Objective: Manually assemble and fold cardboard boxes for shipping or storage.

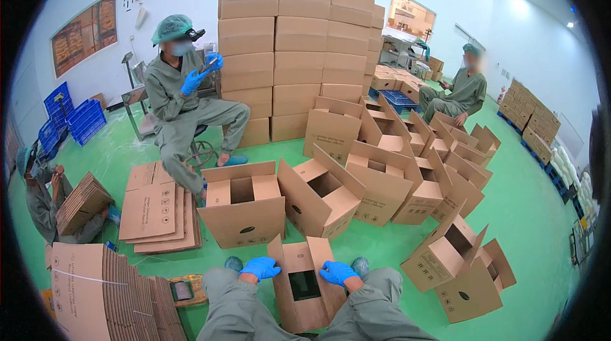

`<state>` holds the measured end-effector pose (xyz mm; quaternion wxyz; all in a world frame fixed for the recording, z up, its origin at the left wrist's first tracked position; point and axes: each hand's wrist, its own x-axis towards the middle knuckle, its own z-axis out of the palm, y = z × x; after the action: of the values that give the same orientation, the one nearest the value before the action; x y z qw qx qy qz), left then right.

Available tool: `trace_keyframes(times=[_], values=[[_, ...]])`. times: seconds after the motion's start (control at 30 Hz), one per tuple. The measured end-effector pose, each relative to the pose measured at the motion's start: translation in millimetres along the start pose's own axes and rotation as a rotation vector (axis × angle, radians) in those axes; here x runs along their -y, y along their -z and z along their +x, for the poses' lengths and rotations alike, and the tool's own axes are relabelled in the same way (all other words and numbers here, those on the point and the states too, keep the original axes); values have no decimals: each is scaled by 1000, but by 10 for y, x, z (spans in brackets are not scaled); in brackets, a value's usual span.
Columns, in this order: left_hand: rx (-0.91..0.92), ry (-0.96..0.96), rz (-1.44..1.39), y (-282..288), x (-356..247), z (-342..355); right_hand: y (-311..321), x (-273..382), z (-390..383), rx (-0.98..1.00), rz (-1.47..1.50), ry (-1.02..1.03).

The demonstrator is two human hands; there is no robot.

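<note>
An open cardboard box (294,253) stands between my grey-trousered legs, its long flaps raised and a dark opening showing in the middle. My left hand (259,268), in a blue glove, is closed on the left flap with fingers curled at its edge. My right hand (337,273), also blue-gloved, is closed on the right flap at about the same height. A thick stack of flat cardboard (86,280) lies at my left, beside a yellowish item with a grey part (182,290).
Rows of open boxes (375,194) spread ahead and right, before a stacked carton wall (296,70). Three co-workers sit around: one on a stool (191,124), one low left (41,194), one far right (461,89). Flattened cardboard (146,213), blue crates (86,121) and loaded pallets (528,121) line the sides.
</note>
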<state>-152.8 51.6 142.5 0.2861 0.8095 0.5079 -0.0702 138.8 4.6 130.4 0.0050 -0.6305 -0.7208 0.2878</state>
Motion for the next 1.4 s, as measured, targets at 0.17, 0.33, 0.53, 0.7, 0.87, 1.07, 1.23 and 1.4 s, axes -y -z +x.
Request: trace_keyframes(times=[0.17,0.33,0.53,0.7,0.87,1.07,1.23,1.4], values=[[-3,-26,-30,-50,55,35,2,-19,-4,21,-3,11],[30,8,41,-89,119,79,46,18,-11,35,14,46],[28,16,31,-58,82,38,36,29,-23,2,29,35],[24,0,-9,12,17,-41,4,-10,-20,-18,26,35],[-10,-21,-31,42,1,-107,-2,-12,-5,-14,9,35],[-10,-8,-33,23,9,-107,-20,-13,-4,-19,13,36],[5,23,6,-6,38,-69,-24,-31,28,-26,57,69],[-15,-29,-30,-76,90,-33,-29,-48,84,-56,39,-14]])
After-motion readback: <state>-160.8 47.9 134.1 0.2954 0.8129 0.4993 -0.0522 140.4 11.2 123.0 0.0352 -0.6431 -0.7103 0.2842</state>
